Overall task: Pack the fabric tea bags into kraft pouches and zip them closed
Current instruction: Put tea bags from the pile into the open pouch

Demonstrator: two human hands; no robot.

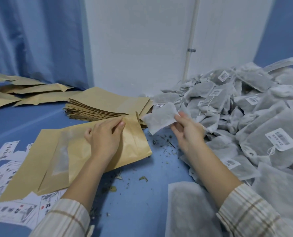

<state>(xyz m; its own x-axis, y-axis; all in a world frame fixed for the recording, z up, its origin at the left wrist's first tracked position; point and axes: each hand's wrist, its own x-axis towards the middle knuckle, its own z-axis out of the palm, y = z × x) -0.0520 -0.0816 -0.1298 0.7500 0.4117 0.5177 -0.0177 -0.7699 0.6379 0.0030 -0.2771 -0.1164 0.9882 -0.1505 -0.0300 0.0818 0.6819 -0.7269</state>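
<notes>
Striped sleeves [248, 214] frame our view nearest the lens, with printed paper labels [22, 209] spread on the blue desk [142, 202] under the kraft pouch's near end. Our left hand [104, 137] presses on the kraft pouch [77, 156], thumb and finger pinching its open mouth. Just right of the pouch, our right hand [186, 132] pinches a fabric tea bag [159, 119] held at that mouth. Beyond the pouch sits a stack of flat pouches [106, 106]; a heap of tea bags [245, 117] rises to its right.

Blue table [156, 168], kraft pouch stack [106, 106], tea bag heap [245, 108], printed labels [7, 168], scattered tea crumbs [164, 144]
</notes>
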